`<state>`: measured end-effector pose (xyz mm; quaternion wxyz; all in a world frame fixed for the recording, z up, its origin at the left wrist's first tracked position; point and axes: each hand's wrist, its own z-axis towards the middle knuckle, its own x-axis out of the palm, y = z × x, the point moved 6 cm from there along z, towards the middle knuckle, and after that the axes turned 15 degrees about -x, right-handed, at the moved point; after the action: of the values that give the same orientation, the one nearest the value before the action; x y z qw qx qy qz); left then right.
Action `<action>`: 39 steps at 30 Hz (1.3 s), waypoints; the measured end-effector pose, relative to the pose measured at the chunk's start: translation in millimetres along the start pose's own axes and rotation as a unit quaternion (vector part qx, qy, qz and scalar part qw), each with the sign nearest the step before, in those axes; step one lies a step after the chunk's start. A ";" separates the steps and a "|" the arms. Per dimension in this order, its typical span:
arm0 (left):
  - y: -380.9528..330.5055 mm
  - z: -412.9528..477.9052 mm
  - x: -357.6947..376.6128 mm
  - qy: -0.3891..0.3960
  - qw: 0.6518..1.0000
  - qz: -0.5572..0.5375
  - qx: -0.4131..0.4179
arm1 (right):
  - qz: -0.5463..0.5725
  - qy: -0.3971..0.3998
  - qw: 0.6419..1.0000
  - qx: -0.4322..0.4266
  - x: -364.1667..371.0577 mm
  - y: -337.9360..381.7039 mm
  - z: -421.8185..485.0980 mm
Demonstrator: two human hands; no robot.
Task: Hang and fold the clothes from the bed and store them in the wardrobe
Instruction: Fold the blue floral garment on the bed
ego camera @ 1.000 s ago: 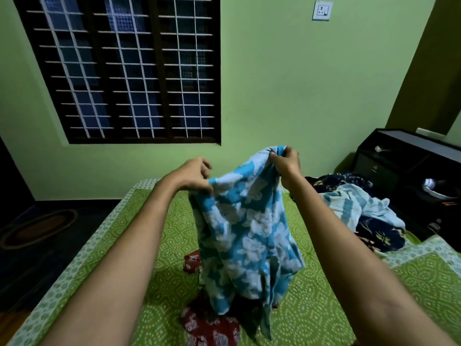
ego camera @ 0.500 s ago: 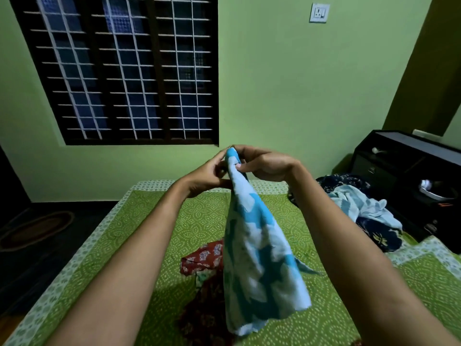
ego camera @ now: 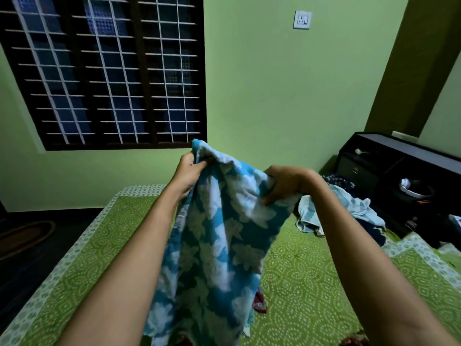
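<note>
My left hand point(ego camera: 188, 171) pinches the blue floral cloth point(ego camera: 219, 236) at its top; my right hand point(ego camera: 287, 184) clutches it alongside, above the green bed point(ego camera: 311, 283).

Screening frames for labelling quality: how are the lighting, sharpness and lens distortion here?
Head view: dim, green-tinted indoor light, the window dark; head view: the wide-angle lens bows and slants the window bars; head view: the blue floral cloth, left hand and right hand read fairly sharp, while the black cabinet sinks into shadow.

Both arms outstretched; left hand point(ego camera: 189, 171) higher, right hand point(ego camera: 287, 183) lower, knuckles up; each gripping cloth point(ego camera: 219, 245).
</note>
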<state>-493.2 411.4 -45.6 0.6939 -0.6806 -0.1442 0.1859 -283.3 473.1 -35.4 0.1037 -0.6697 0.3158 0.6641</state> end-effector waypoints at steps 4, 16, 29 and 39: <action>-0.1 4.1 -14.5 -0.071 0.997 -0.005 0.020 | -0.008 -0.188 0.981 0.039 -13.4 -12.1 8.4; 6.5 -11.0 17.2 -0.124 0.953 0.244 0.129 | -0.066 -0.304 0.941 0.132 -23.1 -35.3 -47.0; 7.5 -50.4 106.6 -0.093 0.861 0.466 0.181 | -0.024 -0.321 0.905 0.277 -12.4 -77.4 -162.4; 44.5 -40.6 144.6 -0.067 0.951 0.302 -0.008 | 0.275 -0.512 0.756 0.299 35.1 -150.6 -190.4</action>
<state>-349.0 441.1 -98.9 0.5888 -0.6835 0.0204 0.4309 -44.8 474.1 -92.7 0.2579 -0.0482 0.5690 0.7794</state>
